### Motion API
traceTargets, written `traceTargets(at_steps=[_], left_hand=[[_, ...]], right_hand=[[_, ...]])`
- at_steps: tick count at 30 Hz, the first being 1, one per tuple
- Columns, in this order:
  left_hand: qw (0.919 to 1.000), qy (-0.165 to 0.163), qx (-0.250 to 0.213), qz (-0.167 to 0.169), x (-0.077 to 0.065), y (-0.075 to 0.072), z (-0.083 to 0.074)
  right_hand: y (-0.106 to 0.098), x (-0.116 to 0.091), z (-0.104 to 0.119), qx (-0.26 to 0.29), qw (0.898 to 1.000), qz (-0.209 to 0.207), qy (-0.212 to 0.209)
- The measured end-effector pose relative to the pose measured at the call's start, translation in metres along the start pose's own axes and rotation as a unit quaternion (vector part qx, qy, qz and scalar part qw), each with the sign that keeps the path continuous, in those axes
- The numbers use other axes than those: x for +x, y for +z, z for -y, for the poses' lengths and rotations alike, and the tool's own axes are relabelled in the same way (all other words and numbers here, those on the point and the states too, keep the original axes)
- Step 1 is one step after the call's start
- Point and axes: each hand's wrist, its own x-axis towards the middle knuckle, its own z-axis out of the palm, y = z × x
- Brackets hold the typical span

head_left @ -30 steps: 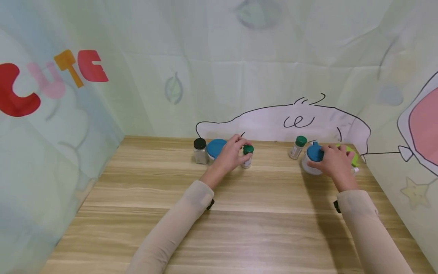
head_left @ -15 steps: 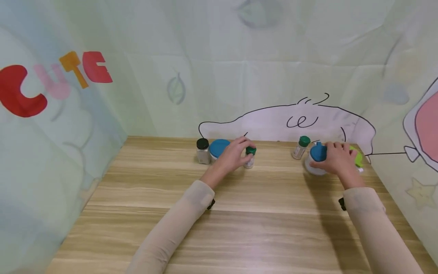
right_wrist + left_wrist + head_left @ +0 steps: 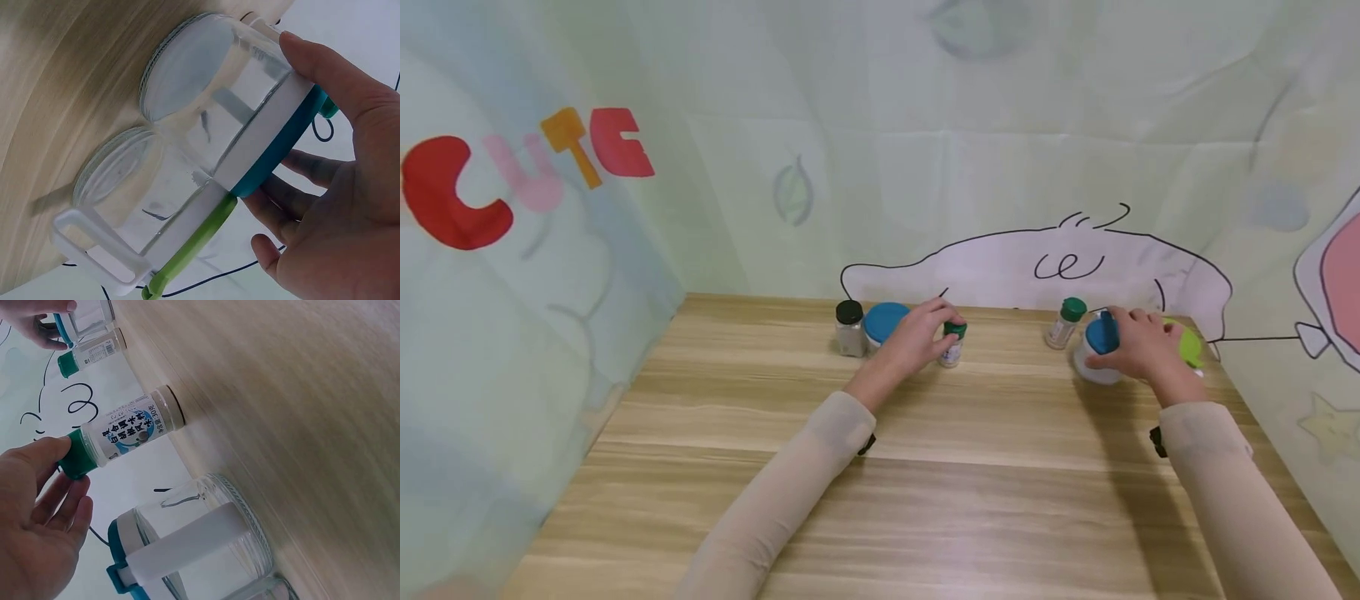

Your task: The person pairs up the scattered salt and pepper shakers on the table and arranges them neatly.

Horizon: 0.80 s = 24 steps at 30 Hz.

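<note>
Both arms, in a left beige sleeve (image 3: 775, 492) and a right beige sleeve (image 3: 1232, 492), reach forward over the pale wood-grain table (image 3: 970, 517), the 2 hands well apart. The left hand (image 3: 916, 340) slants forward and to the right, its thumb and fingertips pinching the green plastic cap (image 3: 79, 456) of a small clear cylindrical bottle with a printed label (image 3: 134, 427). That bottle stands just ahead and to the right of the palm, long axis upright; the left hand is the nearer of the 2 to it. The right hand (image 3: 1146, 348) comes from above and to the right, thumb on the near side and fingers behind, gripping a clear glass jar with a blue lid (image 3: 231, 87) at its top. The jar is roughly upright; I cannot tell whether its base bears fully on the table. Just beside it, to the right, is a clear glass jar with a green lid and white handle (image 3: 172, 200); to its left stands a 2nd green-capped clear bottle (image 3: 1062, 332). Left of the left hand are a blue-lidded clear jar (image 3: 886, 320) and a black-capped clear bottle (image 3: 852, 337). Behind everything hangs a pale printed cloth (image 3: 865, 83).
</note>
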Motion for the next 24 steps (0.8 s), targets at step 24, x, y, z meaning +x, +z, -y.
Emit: traceTargets(at_steps=[24], left_hand=[[1.0,0.002,0.0,0.005,0.0015,-0.0013,-0.0014]], right_hand=[[-0.0089,0.0098,-0.0053,-0.02,1.0,0.016,-0.014]])
